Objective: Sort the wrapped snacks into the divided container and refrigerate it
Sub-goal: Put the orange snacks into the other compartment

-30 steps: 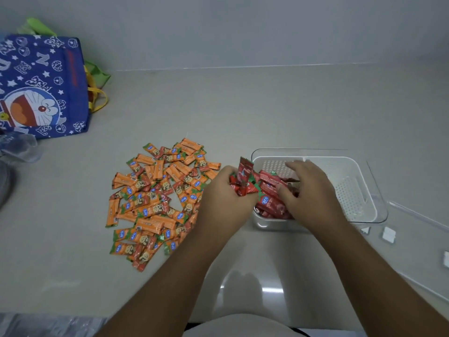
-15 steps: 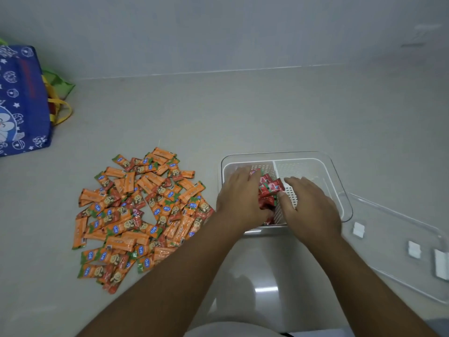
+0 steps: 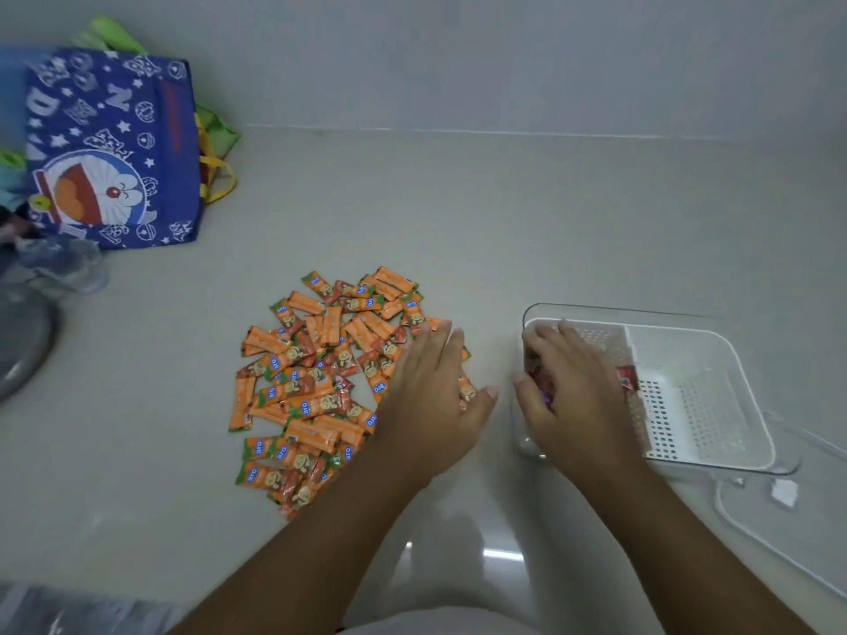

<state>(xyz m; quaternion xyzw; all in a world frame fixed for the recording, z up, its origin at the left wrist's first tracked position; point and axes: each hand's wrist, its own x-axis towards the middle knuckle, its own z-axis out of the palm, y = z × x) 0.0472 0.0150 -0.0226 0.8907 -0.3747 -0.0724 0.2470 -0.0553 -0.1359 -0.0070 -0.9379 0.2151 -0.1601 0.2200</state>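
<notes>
A heap of orange wrapped snacks (image 3: 316, 382) lies on the counter left of centre. My left hand (image 3: 435, 396) rests flat, fingers spread, on the heap's right edge and holds nothing that I can see. To the right stands the clear divided container (image 3: 715, 433) with a white perforated insert. My right hand (image 3: 568, 391) is down in its left compartment, fingers curled over red wrapped snacks (image 3: 627, 374), most of them hidden under the hand. The right compartment shows only the white perforated floor.
A blue cartoon-print bag (image 3: 110, 148) stands at the back left against the wall. A grey round object (image 3: 23, 341) sits at the left edge. The container's clear lid (image 3: 788, 520) lies at the right, beside the container.
My left hand has left the container and moved left onto the orange heap. It no longer holds the red snacks. My right hand stays in the left compartment.
</notes>
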